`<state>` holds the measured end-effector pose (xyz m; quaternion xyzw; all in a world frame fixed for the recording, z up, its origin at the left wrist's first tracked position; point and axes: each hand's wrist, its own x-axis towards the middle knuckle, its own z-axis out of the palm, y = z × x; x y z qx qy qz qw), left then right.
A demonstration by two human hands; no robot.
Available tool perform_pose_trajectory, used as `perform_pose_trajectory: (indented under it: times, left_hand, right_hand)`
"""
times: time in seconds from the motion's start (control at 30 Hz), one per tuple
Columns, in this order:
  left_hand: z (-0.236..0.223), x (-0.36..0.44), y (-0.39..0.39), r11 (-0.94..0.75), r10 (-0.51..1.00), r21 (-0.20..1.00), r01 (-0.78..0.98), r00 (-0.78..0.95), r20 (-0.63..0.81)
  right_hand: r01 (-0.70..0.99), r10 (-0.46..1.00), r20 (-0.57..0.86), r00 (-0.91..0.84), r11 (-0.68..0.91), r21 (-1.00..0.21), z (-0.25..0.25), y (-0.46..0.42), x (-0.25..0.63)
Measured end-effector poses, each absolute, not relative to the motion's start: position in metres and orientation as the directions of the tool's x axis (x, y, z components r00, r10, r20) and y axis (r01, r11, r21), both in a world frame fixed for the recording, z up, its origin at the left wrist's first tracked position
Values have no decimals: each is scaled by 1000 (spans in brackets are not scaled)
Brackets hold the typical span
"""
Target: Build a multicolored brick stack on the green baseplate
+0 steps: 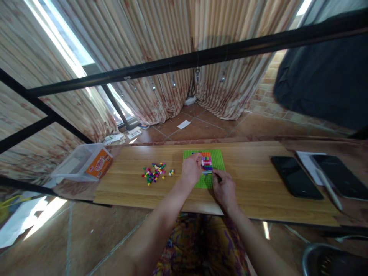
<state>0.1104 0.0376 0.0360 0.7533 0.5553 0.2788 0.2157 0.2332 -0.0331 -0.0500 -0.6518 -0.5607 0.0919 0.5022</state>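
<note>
I judge the brick block [206, 162] part-built on the baseplate [219, 160]; left hand [192, 168] and right hand [224, 188] curl at it (grip, I can't tell); loose bricks [156, 173] lie unplaced, left.

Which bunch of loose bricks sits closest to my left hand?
The small brick cluster, right of the large brick pile; it has few pieces, while the pile, farther left, has many.

One view is being taken from the head, forward and downward; the table [253, 180] is being looked down on from close above, with curtains [161, 42] being framed far and the lap [204, 245] near.
</note>
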Motion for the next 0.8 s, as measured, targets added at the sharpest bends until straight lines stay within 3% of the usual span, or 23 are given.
perform_pose_trajectory:
  times: [0.23, 0.43, 0.8]
  left_hand:
    - [30, 59, 16, -281, 945, 673, 684, 75, 319]
    - [6, -9, 13, -60, 968, 547, 835, -86, 238]
    - [-6, 1, 12, -85, 988, 376, 923, 28, 154]
  right_hand:
    - [655, 830, 443, 340, 129, -744, -50, -34, 236]
    - [664, 825, 444, 350, 116, -739, -54, -33, 237]
    - [669, 827, 437, 353, 103, -736, -56, -33, 239]
